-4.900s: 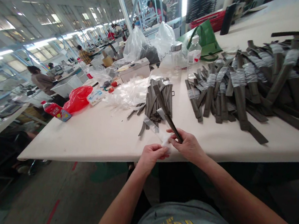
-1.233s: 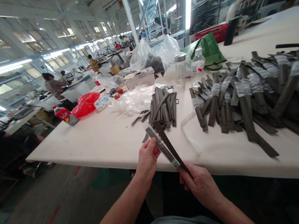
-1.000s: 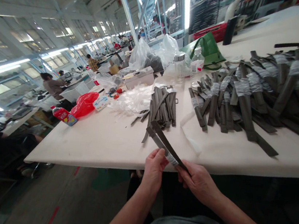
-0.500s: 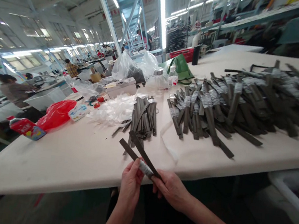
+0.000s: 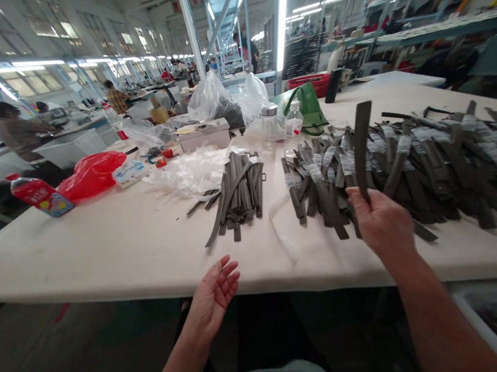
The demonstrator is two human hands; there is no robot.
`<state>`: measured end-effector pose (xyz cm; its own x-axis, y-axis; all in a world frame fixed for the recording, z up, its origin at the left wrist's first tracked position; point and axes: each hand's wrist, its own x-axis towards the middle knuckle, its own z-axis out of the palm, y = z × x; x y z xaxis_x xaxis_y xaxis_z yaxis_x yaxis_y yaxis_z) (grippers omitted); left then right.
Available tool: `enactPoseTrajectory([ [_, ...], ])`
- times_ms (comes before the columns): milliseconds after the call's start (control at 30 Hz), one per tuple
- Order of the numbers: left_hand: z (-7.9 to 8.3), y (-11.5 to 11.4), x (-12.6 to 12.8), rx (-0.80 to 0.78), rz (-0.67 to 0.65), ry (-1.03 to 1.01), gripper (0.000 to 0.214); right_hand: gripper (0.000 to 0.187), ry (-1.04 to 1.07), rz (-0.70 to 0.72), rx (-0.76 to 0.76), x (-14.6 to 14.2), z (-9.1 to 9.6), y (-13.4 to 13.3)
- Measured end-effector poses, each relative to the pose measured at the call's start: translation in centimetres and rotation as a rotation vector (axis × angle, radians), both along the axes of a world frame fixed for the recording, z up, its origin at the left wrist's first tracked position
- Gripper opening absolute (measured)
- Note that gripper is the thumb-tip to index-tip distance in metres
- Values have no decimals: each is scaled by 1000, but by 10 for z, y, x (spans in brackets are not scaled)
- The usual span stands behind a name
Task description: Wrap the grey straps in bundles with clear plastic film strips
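My right hand is closed around the lower end of a flat dark grey strip, which stands nearly upright above the table. Behind and beside that hand lies a large pile of similar strips, many bound in bundles with clear or whitish wrapping. My left hand hovers near the table's front edge, palm up, fingers loosely spread and holding nothing. Beyond it is a smaller heap of unwrapped strips, a little apart from the fingertips.
Crumpled white plastic film lies left of the small heap. Further left are a red plastic bag and a red bottle. A jar, a clear bottle and a green bag stand behind. A bin is below right.
My right hand has moved up and right to the large pile, carrying a strip. My left hand has let go of the wrapped strip and opened.
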<state>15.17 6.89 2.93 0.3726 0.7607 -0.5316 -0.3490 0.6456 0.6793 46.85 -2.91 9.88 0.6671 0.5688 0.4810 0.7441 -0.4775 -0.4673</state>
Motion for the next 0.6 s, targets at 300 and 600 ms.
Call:
enactPoseTrajectory([
  [300,-9,-17,10,-36,-86,-14,28,46,76,269,-457,-65,-23,38],
  [600,-16,-36,-1,2,-173,38,37,23,355,426,-393,-66,-47,72],
])
